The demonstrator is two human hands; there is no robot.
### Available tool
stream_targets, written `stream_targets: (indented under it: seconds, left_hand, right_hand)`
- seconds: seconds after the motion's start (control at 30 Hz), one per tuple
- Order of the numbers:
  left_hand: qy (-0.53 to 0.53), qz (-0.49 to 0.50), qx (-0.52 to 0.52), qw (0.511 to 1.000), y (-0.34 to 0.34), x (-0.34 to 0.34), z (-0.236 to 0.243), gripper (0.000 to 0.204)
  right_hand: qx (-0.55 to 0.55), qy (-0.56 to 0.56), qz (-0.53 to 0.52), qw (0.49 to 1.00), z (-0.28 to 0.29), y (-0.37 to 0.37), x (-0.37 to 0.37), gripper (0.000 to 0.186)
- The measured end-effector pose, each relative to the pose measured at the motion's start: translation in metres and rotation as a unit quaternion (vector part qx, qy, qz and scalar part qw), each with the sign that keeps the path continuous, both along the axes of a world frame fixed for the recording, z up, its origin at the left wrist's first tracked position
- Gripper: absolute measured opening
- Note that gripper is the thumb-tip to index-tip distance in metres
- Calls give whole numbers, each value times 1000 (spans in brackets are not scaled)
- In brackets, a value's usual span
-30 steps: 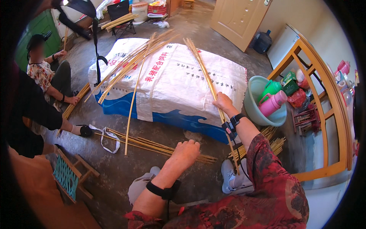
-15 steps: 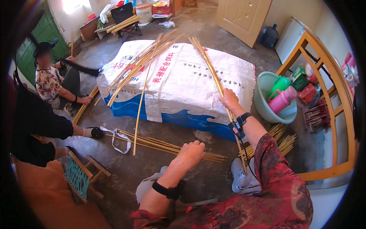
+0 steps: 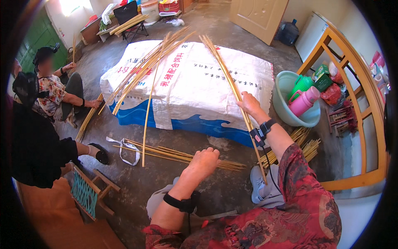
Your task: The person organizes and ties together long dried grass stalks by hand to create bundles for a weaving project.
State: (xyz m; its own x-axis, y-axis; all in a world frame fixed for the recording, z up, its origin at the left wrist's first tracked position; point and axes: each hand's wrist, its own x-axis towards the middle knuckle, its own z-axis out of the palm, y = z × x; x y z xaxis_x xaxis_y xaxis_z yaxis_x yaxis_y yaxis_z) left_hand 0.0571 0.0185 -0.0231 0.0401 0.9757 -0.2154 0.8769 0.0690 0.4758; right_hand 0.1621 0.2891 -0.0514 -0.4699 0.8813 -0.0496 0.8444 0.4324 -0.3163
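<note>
Bundle of straw-coloured stalks slanting across white woven sacking, grasped in right hand; left hand loosely curled over other stalks on floor, cannot tell whether holding anything. Apparently a steadying step, calling next for an even grip.

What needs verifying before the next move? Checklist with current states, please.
1. Right hand has a grip on the long bundle of thin tan stalks: ok.
2. Left hand empty: cannot tell; fingers curled, palm hidden.
3. Bundle's far end over the white woven-plastic cover with blue waves: ok, though contact is unclear.
4. Bundle's near end apart from the grey shoe: cannot tell; they overlap in view.
5. Looped white fabric strap apart from the loose tan floor stalks: not ok; they cross in view.
6. Co-worker's hand away from the held bundle: ok.
</note>
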Motion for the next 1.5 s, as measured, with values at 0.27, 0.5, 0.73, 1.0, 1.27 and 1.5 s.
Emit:
stream_targets:
  seconds: [0.27, 0.5, 0.73, 1.0, 1.27, 1.5]
  left_hand:
    - [-1, -7, 15, 1000, -1, 3, 1, 21]
    - [6, -2, 18, 1000, 1, 2, -1, 20]
    - [17, 2, 13, 1000, 1, -1, 2, 22]
    - [23, 2, 47, 999, -3, -5, -2, 23]
    - [21, 20, 91, 995, -7, -14, -1, 21]
    - [26, 13, 75, 997, -8, -14, 9, 20]
  right_hand:
    - [-10, -42, 0, 999, -11, -23, 10, 30]
    - [8, 16, 0, 1000, -43, -7, 14, 32]
    - [84, 169, 17, 982, -24, 0, 10, 24]
    - [95, 85, 148, 981, 77, -32, -82, 21]
    - [155, -45, 175, 971, 106, -35, -133, 27]
    - [116, -17, 199, 973, 143, -34, -95, 35]
